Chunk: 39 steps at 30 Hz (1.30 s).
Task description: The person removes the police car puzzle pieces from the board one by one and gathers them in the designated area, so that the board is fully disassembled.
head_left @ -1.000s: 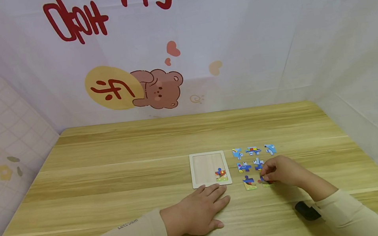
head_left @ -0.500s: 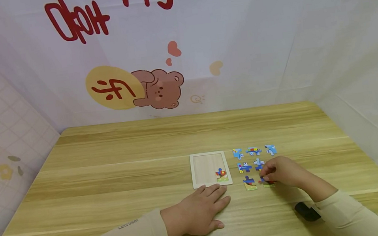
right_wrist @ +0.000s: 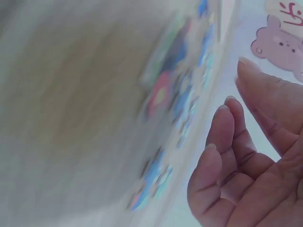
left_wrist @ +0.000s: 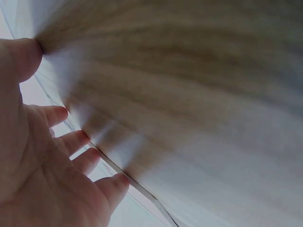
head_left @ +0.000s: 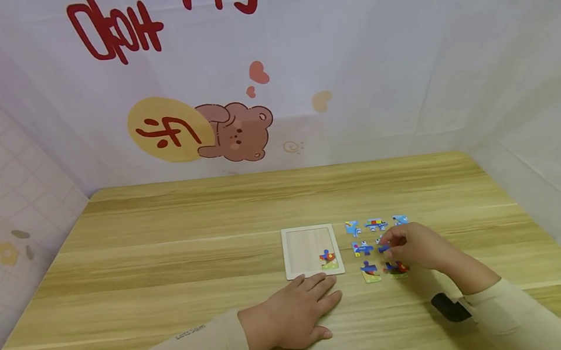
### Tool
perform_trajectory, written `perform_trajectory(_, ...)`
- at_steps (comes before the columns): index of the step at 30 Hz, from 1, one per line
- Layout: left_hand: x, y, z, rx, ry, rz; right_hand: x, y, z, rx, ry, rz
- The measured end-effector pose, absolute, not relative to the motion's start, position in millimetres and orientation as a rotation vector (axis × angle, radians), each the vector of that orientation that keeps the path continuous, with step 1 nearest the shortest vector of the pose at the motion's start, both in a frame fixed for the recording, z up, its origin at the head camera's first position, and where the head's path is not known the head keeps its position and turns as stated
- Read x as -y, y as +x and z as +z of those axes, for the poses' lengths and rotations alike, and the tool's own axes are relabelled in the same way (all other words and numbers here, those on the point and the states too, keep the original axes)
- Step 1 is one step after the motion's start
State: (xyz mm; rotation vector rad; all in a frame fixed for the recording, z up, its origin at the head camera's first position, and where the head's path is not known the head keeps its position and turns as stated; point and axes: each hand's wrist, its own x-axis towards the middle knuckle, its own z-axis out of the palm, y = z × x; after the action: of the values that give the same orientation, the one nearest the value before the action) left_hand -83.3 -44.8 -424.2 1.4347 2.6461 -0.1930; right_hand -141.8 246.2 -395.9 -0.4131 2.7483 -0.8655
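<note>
My left hand (head_left: 301, 314) lies flat on the table, fingers spread, its fingertips at the near edge of the pale puzzle frame (head_left: 286, 257). One puzzle piece (head_left: 329, 261) sits in the frame's near right corner. Over the loose pieces on the right hovers my right hand (head_left: 417, 247), just beyond a red and green piece (head_left: 396, 269). In the right wrist view its thumb and fingers (right_wrist: 221, 125) are apart with nothing between them. Part of a blue piece (head_left: 383, 248) shows beneath the fingertips; anything farther under the hand is hidden in the head view.
Right of the frame lie more loose pieces: a yellow and blue one (head_left: 371, 272), a blue one (head_left: 362, 248), and a far row including a rainbow piece (head_left: 352, 228). The wooden table (head_left: 172, 242) meets a printed cloth backdrop (head_left: 362, 69).
My right hand has lifted off the red and green piece and shifted slightly away from me, uncovering that piece. The left hand and the frame have stayed in place.
</note>
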Motion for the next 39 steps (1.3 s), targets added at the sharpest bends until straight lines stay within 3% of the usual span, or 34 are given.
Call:
perform_trajectory(15,46,-81,-427,-2.676,1.453,-0.203,-185,-154,-397,-2.679,-0.448,-1.106)
perform_trajectory(39,47,-83,-428,-2.688,1.498,-0.241,-145,-164,-410,-2.669,-0.474,-0.887)
